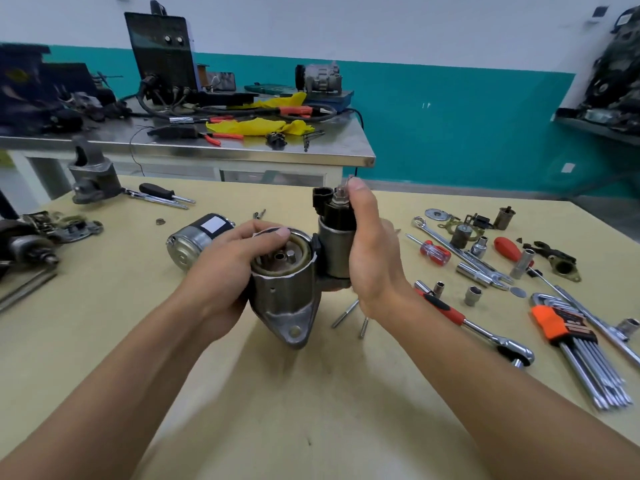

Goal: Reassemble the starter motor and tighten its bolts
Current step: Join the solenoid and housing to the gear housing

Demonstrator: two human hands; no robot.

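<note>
Holding the starter housing (287, 299) up off the yellowish table (311, 427), both hands share the load. The left hand (225, 271) wraps it just under its open mouth, a fingertip lying on the rim. The right hand (370, 247) clasps the solenoid (334, 252) from the side, thumb up at the top terminal and the other fingers hidden behind it. Held upright like this, the open mouth faces the person, probably so the inside can be checked and nothing drops out before the next part goes on.

The housing is grey cast metal with a mounting ear at the bottom. Inside the mouth sit a shaft end and small round parts within a greasy yellowish ring. The solenoid is a steel can with a black cap, fixed beside the housing.

Two long bolts (344, 313) lie on the table just under the right wrist. A ratchet (485, 330) and loose sockets (472, 295) lie to the right, handy for tightening. Behind the left hand the motor body (194, 239) lies on its side, not yet fitted. Farther back stands a cluttered steel bench (242, 152).
</note>
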